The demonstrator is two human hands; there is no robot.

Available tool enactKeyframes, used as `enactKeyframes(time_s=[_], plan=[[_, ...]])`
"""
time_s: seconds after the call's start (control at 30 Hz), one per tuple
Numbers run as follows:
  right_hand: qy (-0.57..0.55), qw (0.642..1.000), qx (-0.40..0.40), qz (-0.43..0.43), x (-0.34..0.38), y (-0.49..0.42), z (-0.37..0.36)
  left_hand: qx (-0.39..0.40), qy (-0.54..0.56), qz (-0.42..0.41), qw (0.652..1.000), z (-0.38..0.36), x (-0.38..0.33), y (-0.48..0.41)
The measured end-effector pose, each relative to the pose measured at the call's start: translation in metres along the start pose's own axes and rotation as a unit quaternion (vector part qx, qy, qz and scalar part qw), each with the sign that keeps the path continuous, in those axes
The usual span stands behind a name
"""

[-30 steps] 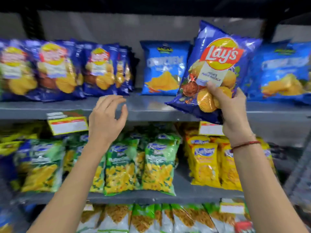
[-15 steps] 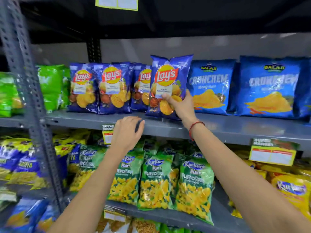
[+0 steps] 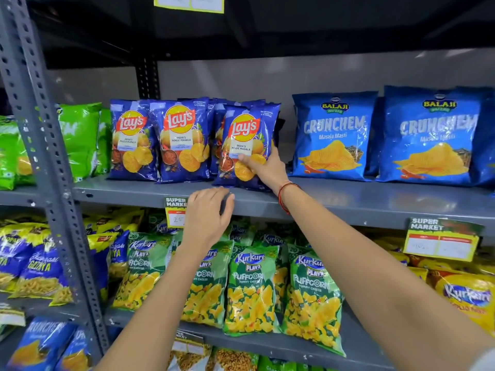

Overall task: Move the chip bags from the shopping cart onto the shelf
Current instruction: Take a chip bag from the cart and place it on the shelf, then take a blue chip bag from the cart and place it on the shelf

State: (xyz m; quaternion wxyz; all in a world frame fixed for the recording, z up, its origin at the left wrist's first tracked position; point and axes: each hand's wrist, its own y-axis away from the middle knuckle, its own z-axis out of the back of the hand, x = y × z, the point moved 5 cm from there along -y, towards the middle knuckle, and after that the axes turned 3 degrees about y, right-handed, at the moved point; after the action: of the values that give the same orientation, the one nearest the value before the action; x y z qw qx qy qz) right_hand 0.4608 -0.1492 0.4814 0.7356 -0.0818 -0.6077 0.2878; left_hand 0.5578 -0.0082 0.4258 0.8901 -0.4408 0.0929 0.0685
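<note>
One blue chip bag [image 3: 247, 145] upright on the grey shelf [image 3: 375, 202] beside its row, my right hand [image 3: 265, 167] fingers pinching its lower edge, my left hand [image 3: 207, 218] fingers loosely curled, empty, at the shelf's front lip.

Green Puffcorn bags [image 3: 251, 287] are standing in a row along the lower shelf's front edge, yellow Kurkure bags [image 3: 467, 298] lying toward its right end; a price tag [image 3: 442, 241] is hanging above them.

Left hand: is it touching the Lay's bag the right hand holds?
Apart. In the head view the left hand rests at the shelf edge, below the Lay's bag; grey shelf shows between them.
</note>
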Motion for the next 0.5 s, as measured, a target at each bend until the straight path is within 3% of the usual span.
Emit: enactKeyframes(time_s=[0.1, 0.27, 0.5], plan=[[-0.008, 1.000, -0.009, -0.013, -0.001, 0.004, 0.006, -0.002, -0.005, -0.006, 1.000, 0.000, 0.000, 0.000], [-0.003, 0.995, -0.085, 0.052, 0.017, 0.035, 0.043, -0.023, 0.017, -0.019, 0.999, 0.005, -0.009, -0.003], [-0.012, 0.977, -0.189, 0.100, 0.010, 0.126, 0.150, -0.080, 0.144, -0.098, 0.981, -0.001, -0.113, 0.010]])
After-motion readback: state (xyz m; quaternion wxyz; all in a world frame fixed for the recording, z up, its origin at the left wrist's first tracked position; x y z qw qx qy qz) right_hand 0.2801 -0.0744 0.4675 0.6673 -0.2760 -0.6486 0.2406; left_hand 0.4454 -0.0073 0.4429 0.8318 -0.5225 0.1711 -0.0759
